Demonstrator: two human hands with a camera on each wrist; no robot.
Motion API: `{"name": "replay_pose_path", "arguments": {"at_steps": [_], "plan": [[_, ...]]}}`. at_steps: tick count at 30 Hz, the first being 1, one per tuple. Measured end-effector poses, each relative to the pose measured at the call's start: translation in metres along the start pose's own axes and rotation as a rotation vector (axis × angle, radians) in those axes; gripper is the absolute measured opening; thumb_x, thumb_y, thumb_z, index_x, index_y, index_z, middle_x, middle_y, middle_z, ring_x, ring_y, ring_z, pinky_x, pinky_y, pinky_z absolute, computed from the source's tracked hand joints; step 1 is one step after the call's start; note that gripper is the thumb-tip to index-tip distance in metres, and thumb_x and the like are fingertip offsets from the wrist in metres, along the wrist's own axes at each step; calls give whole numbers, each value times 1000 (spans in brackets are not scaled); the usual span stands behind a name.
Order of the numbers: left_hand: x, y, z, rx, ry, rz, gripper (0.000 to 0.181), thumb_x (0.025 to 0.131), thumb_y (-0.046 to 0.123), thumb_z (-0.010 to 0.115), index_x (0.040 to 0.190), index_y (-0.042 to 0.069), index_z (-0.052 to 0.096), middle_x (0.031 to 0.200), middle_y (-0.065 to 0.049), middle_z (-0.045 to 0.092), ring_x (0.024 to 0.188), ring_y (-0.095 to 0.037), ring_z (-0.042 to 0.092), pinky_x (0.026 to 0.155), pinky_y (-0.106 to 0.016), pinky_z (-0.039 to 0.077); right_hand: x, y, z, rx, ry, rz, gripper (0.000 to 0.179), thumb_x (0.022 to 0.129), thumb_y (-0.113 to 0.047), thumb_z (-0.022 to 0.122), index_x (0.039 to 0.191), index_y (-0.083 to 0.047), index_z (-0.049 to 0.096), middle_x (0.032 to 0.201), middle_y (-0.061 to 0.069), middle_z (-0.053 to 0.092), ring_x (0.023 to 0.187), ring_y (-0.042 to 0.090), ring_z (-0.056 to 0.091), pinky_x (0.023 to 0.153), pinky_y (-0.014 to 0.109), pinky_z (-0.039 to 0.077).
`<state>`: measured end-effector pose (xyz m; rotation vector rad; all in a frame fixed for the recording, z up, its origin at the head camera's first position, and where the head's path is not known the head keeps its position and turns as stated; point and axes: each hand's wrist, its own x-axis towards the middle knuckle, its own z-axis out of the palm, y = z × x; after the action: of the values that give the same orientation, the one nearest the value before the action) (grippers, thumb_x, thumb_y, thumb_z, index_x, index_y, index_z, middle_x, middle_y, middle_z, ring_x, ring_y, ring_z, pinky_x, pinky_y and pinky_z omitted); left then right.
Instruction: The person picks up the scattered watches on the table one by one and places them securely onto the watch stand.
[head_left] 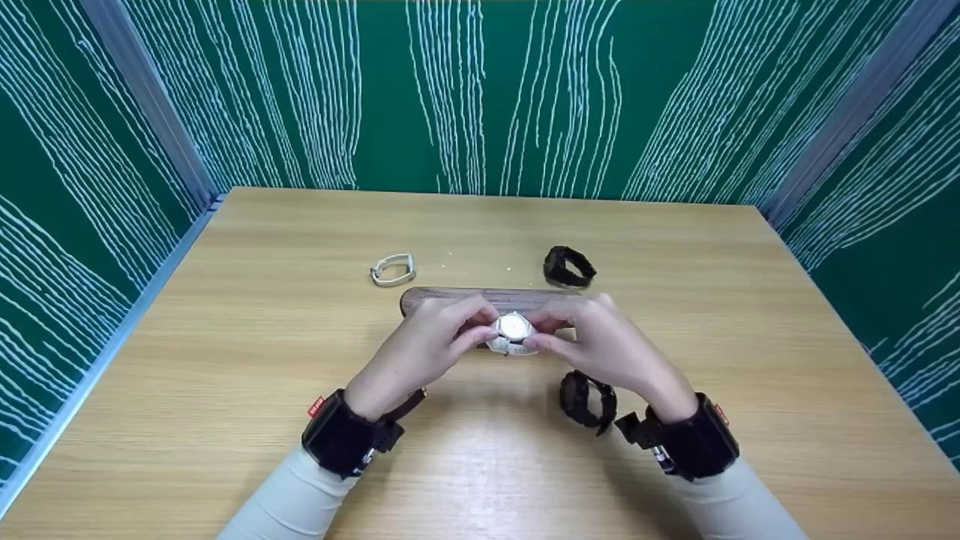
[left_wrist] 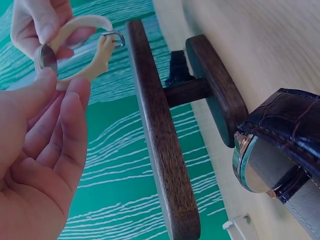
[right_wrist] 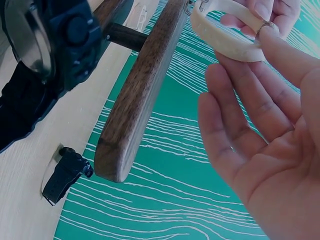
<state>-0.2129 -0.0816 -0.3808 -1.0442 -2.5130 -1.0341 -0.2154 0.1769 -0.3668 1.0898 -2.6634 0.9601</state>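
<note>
A white-strapped watch (head_left: 514, 328) with a round, light dial is held between both hands. My left hand (head_left: 431, 337) pinches one side of its case, and my right hand (head_left: 604, 341) pinches the other with thumb and fingers. Its strap (left_wrist: 97, 62) forms a loop, with the metal buckle (left_wrist: 119, 40) at the far end from the case. Just beyond the hands stands a dark wooden T-bar watch stand (head_left: 517, 298). The buckle end is close beside its bar (left_wrist: 159, 135) in the left wrist view. Both hands partly cover the stand in the head view.
A white watch (head_left: 410, 267) lies at the back left and a black watch (head_left: 555, 266) at the back right. Another black watch (head_left: 576, 397) is near my right wrist. Close to my left wrist lies a dark leather-strap watch (left_wrist: 300, 112). Green walls enclose the wooden table (head_left: 225, 337).
</note>
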Motion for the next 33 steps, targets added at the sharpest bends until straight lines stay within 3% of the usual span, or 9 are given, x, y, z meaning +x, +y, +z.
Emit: {"name": "replay_pose_path", "arguments": {"at_steps": [14, 23, 33], "plan": [[-1, -2, 1, 3, -32, 8, 13, 104, 20, 68, 110, 10, 75, 100, 2, 77, 88, -10, 68, 82, -29, 60, 0, 2, 4, -46, -20, -77, 12, 94, -20, 83, 100, -9, 79, 92, -1, 80, 84, 9, 76, 74, 26, 63], [-1, -2, 0, -24, -3, 7, 17, 105, 21, 67, 114, 10, 75, 105, 1, 77, 92, -10, 70, 86, -30, 60, -1, 0, 3, -53, 40, -122, 10, 96, -16, 81, 102, -9, 82, 89, -2, 80, 76, 6, 74, 67, 27, 62], [0, -3, -2, -24, 18, -2, 23, 103, 17, 69, 123, 8, 75, 115, -2, 79, 97, -11, 74, 89, -29, 60, -1, 0, 0, -105, 88, -126, 8, 94, -14, 82, 100, -9, 82, 89, 0, 80, 74, 7, 72, 68, 32, 63]]}}
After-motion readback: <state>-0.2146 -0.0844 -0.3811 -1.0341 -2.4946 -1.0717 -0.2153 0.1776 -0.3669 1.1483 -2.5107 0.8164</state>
